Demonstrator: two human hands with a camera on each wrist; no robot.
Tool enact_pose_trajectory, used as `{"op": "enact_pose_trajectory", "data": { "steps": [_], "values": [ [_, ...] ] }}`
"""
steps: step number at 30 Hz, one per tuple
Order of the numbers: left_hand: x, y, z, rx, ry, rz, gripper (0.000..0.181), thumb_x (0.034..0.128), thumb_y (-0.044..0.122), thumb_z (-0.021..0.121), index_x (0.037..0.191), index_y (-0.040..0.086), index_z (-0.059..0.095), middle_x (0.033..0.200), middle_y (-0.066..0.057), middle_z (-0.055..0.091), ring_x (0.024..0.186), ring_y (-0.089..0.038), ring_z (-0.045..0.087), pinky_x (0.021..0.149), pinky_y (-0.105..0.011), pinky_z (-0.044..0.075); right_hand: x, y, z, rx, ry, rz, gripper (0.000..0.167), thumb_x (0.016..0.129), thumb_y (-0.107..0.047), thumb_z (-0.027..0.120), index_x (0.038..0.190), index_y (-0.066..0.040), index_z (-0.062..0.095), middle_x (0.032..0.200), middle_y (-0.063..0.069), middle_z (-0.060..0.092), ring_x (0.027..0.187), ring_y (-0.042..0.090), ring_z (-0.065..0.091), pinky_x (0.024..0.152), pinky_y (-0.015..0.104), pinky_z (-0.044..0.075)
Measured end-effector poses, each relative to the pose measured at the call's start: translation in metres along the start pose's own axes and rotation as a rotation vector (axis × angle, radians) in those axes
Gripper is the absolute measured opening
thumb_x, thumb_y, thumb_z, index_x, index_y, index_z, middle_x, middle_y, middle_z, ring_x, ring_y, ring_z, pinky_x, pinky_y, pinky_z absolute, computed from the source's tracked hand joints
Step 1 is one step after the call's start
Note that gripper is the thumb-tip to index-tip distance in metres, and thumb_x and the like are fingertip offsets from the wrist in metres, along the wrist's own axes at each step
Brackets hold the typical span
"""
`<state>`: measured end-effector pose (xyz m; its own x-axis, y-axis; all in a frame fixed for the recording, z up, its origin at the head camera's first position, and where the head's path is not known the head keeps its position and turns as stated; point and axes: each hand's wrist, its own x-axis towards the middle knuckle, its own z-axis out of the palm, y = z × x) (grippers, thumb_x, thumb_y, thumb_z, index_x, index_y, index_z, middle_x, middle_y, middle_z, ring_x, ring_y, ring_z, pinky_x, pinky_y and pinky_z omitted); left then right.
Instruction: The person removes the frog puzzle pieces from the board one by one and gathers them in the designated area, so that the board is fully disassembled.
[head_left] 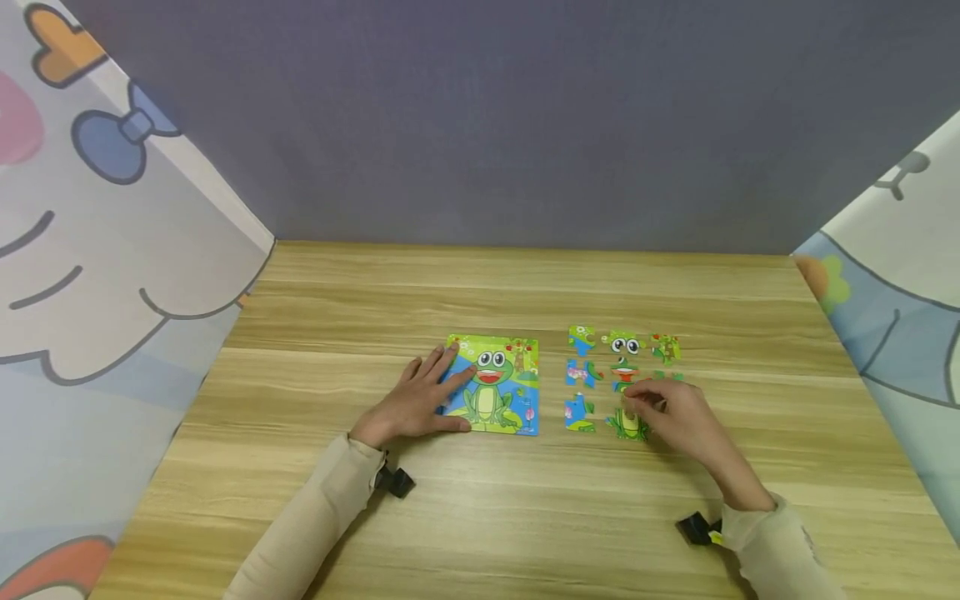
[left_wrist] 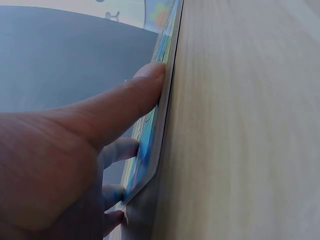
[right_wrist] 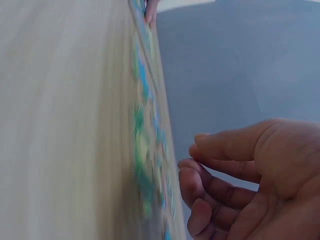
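Note:
A square board (head_left: 530, 392) with a smiling green frog picture lies flat on the table. My left hand (head_left: 420, 400) rests on its left side, fingers spread; in the left wrist view the thumb (left_wrist: 135, 95) touches its near edge. To the right, several loose jigsaw pieces lie in rows. My right hand (head_left: 678, 417) is over the frog-body piece (head_left: 626, 425) at the bottom middle. In the right wrist view the right hand (right_wrist: 235, 180) has loosely bent fingers, thumb close to the index finger, with nothing visible between them. The lower right of the pieces is hidden by this hand.
Among the loose pieces are the frog-eyes piece (head_left: 625, 345), a blue corner piece (head_left: 581, 337) and a lower-left piece (head_left: 579, 413). The wooden table (head_left: 480, 517) meets a grey panel (head_left: 480, 125) at the back. Cartoon-printed walls stand on both sides.

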<state>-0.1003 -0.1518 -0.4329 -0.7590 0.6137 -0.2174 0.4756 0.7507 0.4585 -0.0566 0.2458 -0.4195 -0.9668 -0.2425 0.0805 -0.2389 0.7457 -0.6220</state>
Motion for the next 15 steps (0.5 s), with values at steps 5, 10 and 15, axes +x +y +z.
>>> {"op": "enact_pose_trajectory", "data": {
  "steps": [5, 10, 15],
  "values": [
    [0.000, -0.001, 0.002, 0.013, -0.001, -0.002, 0.085, 0.0917, 0.051, 0.067, 0.159, 0.018, 0.028, 0.170, -0.020, 0.000, 0.157, -0.045, 0.002, 0.121, -0.070, 0.009, 0.016, -0.017, 0.014, 0.030, -0.008, -0.071, 0.009, 0.088, -0.004, 0.074, 0.097, -0.004, 0.076, 0.088, 0.003, 0.073, 0.073, 0.001, 0.060, 0.063, 0.021, 0.052],
    [0.000, -0.001, 0.002, 0.019, 0.002, 0.009, 0.085, 0.0917, 0.050, 0.067, 0.159, 0.015, 0.029, 0.169, -0.022, 0.001, 0.156, -0.047, 0.003, 0.120, -0.070, 0.009, 0.031, -0.034, 0.026, 0.063, -0.051, -0.095, 0.010, 0.090, -0.007, 0.072, 0.100, -0.004, 0.076, 0.091, 0.003, 0.072, 0.076, 0.006, 0.061, 0.066, 0.021, 0.053],
    [0.001, 0.000, 0.001, 0.015, 0.003, 0.004, 0.084, 0.0914, 0.050, 0.068, 0.158, 0.014, 0.031, 0.169, -0.022, 0.002, 0.156, -0.046, 0.003, 0.120, -0.070, 0.010, 0.046, -0.048, 0.037, 0.098, -0.100, -0.101, 0.012, 0.092, -0.008, 0.070, 0.102, -0.002, 0.075, 0.095, 0.006, 0.072, 0.079, 0.010, 0.062, 0.068, 0.022, 0.052]
  ]
}}
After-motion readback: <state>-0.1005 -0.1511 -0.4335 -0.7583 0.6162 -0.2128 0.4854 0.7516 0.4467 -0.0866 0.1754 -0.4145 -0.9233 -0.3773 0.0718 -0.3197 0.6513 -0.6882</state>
